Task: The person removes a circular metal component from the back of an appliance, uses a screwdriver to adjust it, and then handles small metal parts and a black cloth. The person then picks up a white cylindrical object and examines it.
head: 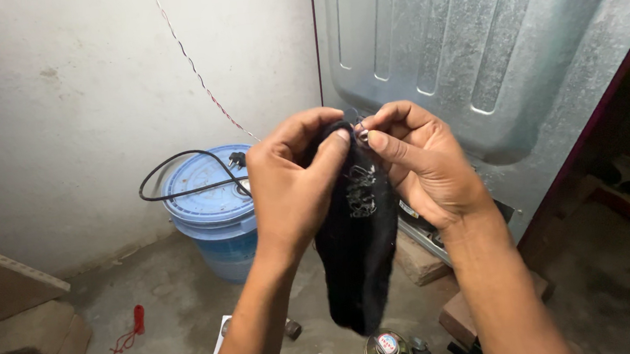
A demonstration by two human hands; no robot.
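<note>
I hold a black cloth pouch (357, 250) up in front of me; it hangs down from my fingers and has a pale pattern on its front. My left hand (292, 183) pinches its upper left edge between thumb and fingers. My right hand (417, 159) pinches the upper right edge, where a small metal ring or zip pull (361, 129) shows between the fingertips. Both hands meet at the top of the pouch.
Behind stands a galvanised metal appliance back panel (487, 45), tilted on bricks (419, 259). A blue lidded bucket (215, 217) carries a black power cord with plug (184, 174). Below lie a round tin (388, 353), small tools, a red-handled item (133, 329) and stone steps (23, 344).
</note>
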